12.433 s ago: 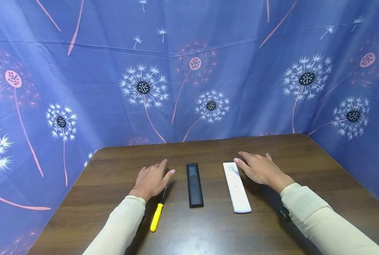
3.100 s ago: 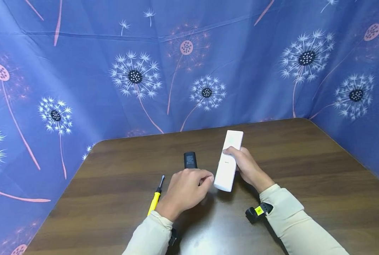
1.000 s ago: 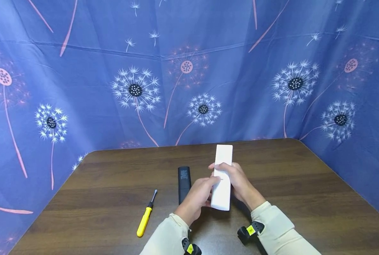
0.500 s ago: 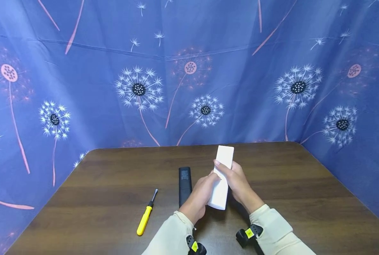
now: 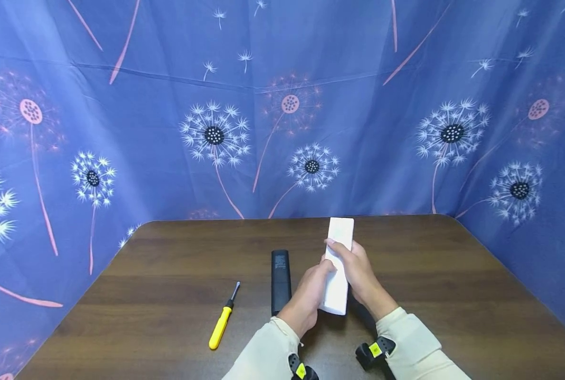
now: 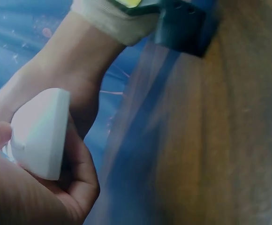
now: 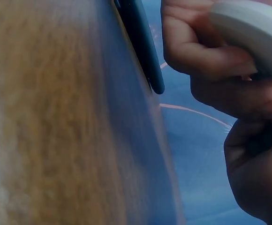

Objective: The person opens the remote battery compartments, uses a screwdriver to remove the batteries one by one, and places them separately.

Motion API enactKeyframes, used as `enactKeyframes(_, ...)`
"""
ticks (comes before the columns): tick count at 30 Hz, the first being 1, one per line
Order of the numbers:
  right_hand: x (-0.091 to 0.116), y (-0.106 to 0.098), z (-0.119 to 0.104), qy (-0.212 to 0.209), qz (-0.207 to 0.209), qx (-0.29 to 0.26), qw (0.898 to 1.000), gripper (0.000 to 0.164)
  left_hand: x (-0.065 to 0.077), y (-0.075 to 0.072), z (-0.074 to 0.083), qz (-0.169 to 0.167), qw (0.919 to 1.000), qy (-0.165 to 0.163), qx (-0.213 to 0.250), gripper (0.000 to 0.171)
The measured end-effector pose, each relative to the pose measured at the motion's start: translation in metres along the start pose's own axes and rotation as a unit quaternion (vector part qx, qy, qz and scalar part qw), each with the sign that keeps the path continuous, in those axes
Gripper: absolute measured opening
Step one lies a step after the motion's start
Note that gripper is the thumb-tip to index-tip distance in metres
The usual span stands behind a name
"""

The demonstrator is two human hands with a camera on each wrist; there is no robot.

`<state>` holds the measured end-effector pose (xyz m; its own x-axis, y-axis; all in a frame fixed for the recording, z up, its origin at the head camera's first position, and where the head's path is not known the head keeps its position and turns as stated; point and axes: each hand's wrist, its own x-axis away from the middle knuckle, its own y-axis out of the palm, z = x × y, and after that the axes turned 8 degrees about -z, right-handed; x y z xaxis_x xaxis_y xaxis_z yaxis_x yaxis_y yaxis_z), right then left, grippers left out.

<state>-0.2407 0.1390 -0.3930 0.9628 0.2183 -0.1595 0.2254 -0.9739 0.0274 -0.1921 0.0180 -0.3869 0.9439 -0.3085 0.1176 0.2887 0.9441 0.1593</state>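
Both hands grip a white remote control (image 5: 337, 290), held raised over the table with its plain back facing up and its far end tilted up. On its left edge my left hand (image 5: 308, 294) wraps round, thumb pressed on the back near the middle. From the right, my right hand (image 5: 360, 272) holds it with the thumb laid across the back, slightly farther up. The left wrist view shows the near end of the white remote (image 6: 42, 136) between the hands. Fingers curl under the remote (image 7: 253, 30) in the right wrist view.
A black remote control (image 5: 280, 279) lies face down just left of the left hand. Farther left lies a yellow-handled screwdriver (image 5: 222, 322), tip pointing away. The wooden table (image 5: 430, 274) ends at a blue dandelion-print curtain (image 5: 373, 132).
Earlier the white remote lay on the table with both hands loose; the right hand lifted it, then the left hand joined. Over the last second the right thumb shifted across its back.
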Motion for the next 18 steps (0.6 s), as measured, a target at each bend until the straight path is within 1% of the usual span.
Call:
enactKeyframes(2, -0.001, -0.001, -0.001, 0.0, -0.001, -0.006, 1.0, 0.043, 0.0, 0.002, -0.001, -0.006, 0.9999, 0.007, 0.012, 0.034)
enactKeyframes(6, 0.0, -0.001, -0.001, 0.009, 0.007, -0.029, 1.0, 0.036, -0.001, 0.007, -0.004, -0.012, 0.999, 0.014, 0.04, 0.034)
enactKeyframes(11, -0.001, -0.001, -0.002, 0.011, 0.022, -0.045, 0.999, 0.03, -0.001, 0.012, -0.005, -0.01, 0.9984, 0.015, 0.053, 0.035)
enactKeyframes(18, -0.001, -0.003, -0.003, 0.007, 0.03, -0.045, 0.999, 0.036, -0.003, 0.015, -0.005, -0.009, 0.9982, 0.013, 0.058, 0.036)
